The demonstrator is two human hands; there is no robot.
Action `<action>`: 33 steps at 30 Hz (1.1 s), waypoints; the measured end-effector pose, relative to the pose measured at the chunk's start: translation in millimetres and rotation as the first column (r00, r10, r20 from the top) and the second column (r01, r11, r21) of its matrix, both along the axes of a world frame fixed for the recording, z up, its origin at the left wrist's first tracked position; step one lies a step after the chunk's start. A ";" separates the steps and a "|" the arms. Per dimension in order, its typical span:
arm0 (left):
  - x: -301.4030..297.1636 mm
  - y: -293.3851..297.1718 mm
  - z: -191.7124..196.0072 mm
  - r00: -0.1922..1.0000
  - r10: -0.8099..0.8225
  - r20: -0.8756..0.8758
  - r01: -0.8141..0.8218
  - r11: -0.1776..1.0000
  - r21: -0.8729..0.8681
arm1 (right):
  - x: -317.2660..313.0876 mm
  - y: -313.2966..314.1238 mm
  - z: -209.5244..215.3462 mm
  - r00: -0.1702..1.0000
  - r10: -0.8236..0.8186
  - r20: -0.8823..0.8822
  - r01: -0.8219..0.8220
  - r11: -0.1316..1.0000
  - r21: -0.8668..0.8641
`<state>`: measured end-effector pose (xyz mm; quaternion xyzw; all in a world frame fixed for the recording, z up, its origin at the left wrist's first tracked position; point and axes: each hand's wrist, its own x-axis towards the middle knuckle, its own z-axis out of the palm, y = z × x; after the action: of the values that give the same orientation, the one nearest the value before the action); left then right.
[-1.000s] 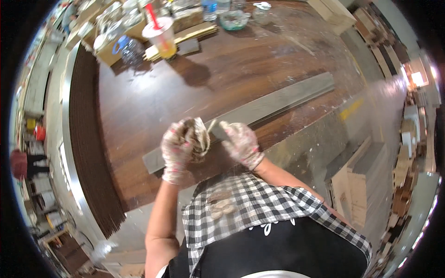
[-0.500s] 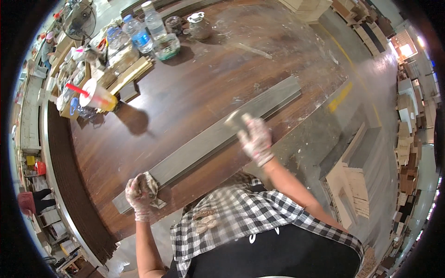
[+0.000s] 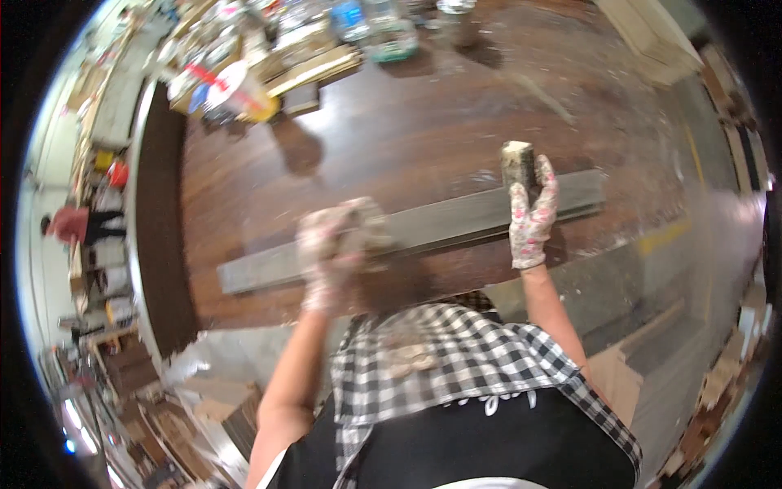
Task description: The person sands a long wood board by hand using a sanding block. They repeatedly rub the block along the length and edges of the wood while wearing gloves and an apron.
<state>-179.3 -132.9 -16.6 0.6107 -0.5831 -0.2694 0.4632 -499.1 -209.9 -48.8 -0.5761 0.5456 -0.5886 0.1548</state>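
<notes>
A long, narrow grey board lies across the brown worktable. My left hand, in a stained white glove and smeared by motion, is closed on a crumpled pale rag over the board's left half. Toward the board's right end, my right hand, gloved alike, grips a short dark block with a pale top end. The block is held up at a slight tilt; its lower part is hidden by my fingers. Whether the rag touches the board I cannot tell.
At the back left stand a drink cup with a red straw, a clear bottle, a greenish glass bowl and other clutter. A metal pot is at the back. A person stands far left.
My left hand has moved right along the board with the rag. My right hand has gone right, raising the block upright. The whole view has turned, so the board lies more level.
</notes>
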 end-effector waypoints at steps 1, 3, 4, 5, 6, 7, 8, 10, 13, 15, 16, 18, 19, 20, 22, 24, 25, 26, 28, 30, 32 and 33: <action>-33.5 -16.3 27.4 0.847 -0.121 0.517 0.191 0.978 -0.084 | 20.1 -0.1 -15.3 1.000 -0.014 0.021 0.013 0.999 0.052; -66.9 -14.2 10.8 0.802 -0.154 0.577 0.249 0.964 -0.090 | 50.8 4.5 -7.7 0.977 -0.025 -0.212 0.061 0.984 0.166; -58.5 -6.2 -15.0 0.748 -0.123 0.652 0.229 0.970 -0.081 | 50.6 1.8 -6.2 0.971 -0.001 -0.237 0.036 0.989 0.145; -33.9 0.3 -28.7 0.743 -0.084 0.664 0.200 0.974 -0.102 | 44.8 0.7 -15.8 0.983 -0.031 -0.180 0.064 0.982 0.180; -7.0 7.0 -34.5 0.740 -0.046 0.671 0.175 0.977 -0.126 | 43.5 0.3 -16.4 0.984 -0.056 -0.171 0.086 0.981 0.174; 23.3 17.5 -29.3 0.769 0.026 0.639 0.088 0.985 -0.146 | 33.1 -2.3 -30.8 0.976 -0.076 -0.204 0.100 0.989 0.110; 58.6 30.3 -32.6 0.727 0.111 0.678 -0.016 0.989 -0.145 | 32.9 -1.6 -31.3 0.975 -0.079 -0.207 0.106 0.986 0.127; 140.6 52.2 -41.7 0.822 0.257 0.508 -0.206 0.966 -0.155 | 33.5 -1.6 -28.8 0.975 -0.105 -0.196 0.135 0.979 0.151; 261.6 94.1 -30.1 0.619 0.453 0.642 -0.412 0.883 -0.227 | 37.2 -4.7 -32.7 0.978 -0.076 -0.197 0.110 0.980 0.167; 310.3 107.6 -33.2 0.605 0.524 0.599 -0.527 0.828 -0.192 | 38.4 -6.5 -36.1 0.983 -0.093 -0.160 0.120 0.979 0.163; 306.0 101.5 -22.8 0.651 0.584 0.485 -0.576 0.796 -0.186 | 31.8 -6.3 -39.9 0.981 -0.120 -0.150 0.144 0.977 0.156; 260.6 74.7 -9.8 0.715 0.618 0.327 -0.496 0.778 -0.387 | 36.2 -6.8 -37.7 0.995 -0.101 -0.024 0.104 0.975 0.197; 210.2 54.9 5.8 0.764 0.556 0.327 -0.450 0.823 -0.348 | 39.0 -6.4 -36.2 0.996 -0.082 0.044 0.072 0.978 0.195; 167.3 46.1 -5.6 0.832 0.511 0.216 -0.468 0.855 -0.222 | 45.9 -7.2 -34.0 0.991 -0.050 0.124 0.027 0.982 0.185; 82.8 29.0 -18.0 0.926 0.372 0.059 -0.376 0.923 0.076 | 96.5 6.7 5.8 0.985 0.048 0.167 -0.082 0.976 0.200; 33.4 34.2 -119.0 0.990 0.122 0.071 -0.132 0.979 0.154 | 150.5 32.1 32.5 0.975 0.217 0.039 -0.220 0.959 0.177; 5.0 31.4 -169.3 0.998 -0.021 0.055 0.010 0.981 0.193 | 170.0 41.7 22.5 0.953 0.292 0.077 -0.300 0.946 0.120; -23.7 21.5 -121.4 0.984 -0.077 -0.162 0.095 0.990 0.106 | 169.3 39.3 17.1 0.961 0.271 -0.061 -0.264 0.960 0.097; -30.6 12.5 -32.5 0.574 0.112 -0.811 0.305 0.890 0.338 | 172.6 30.2 20.6 0.943 0.223 -0.249 -0.238 0.971 -0.029; 1.4 15.5 -12.9 0.995 -0.003 -0.097 0.018 0.989 0.148 | 161.5 29.0 16.9 0.912 0.217 -0.349 -0.195 0.976 0.096; 27.9 9.5 -34.6 0.970 0.040 0.241 -0.006 0.991 -0.137 | 161.9 27.9 5.9 0.817 0.229 -0.529 -0.200 0.973 0.112; 29.8 6.5 -36.9 0.906 -0.009 0.423 0.050 0.995 -0.087 | 149.8 27.2 9.6 0.804 0.251 -0.539 -0.204 0.968 0.146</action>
<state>-149.5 -126.4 -53.4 0.6227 -0.6907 -0.1098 0.3507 -349.4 -182.7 -39.1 -0.7761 0.5173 -0.3512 0.0828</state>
